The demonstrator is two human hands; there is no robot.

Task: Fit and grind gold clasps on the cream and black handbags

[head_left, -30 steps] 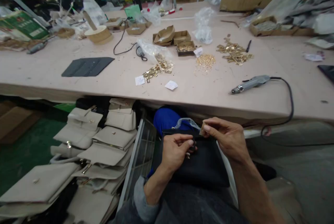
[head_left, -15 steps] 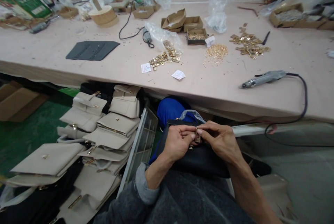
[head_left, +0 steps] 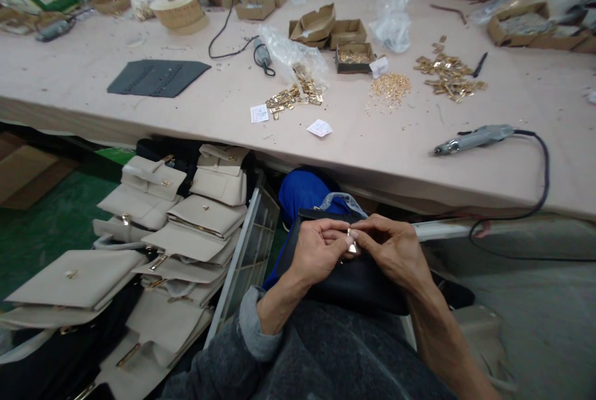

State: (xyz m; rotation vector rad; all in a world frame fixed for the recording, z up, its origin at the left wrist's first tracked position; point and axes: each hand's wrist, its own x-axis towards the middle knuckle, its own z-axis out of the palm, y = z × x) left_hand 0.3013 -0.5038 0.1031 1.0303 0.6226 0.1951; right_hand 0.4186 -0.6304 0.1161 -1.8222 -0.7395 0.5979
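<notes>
Fingers of the left hand (head_left: pixel 315 252) and the right hand (head_left: pixel 397 252) are closed together on a gold fitting (head_left: pixel 352 246), pinching it at the top edge of a black bag (head_left: pixel 347 285). The bag lies on the person's lap, near, below the bench (head_left: pixel 372 161). Beige bags (head_left: pixel 205 217) are stacked at left; a power screwdriver (head_left: pixel 470 138) lies on the bench at right.

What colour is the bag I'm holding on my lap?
Black. Head view: the bag lies on the lap, left hand and right hand pinching a gold fitting.
</notes>
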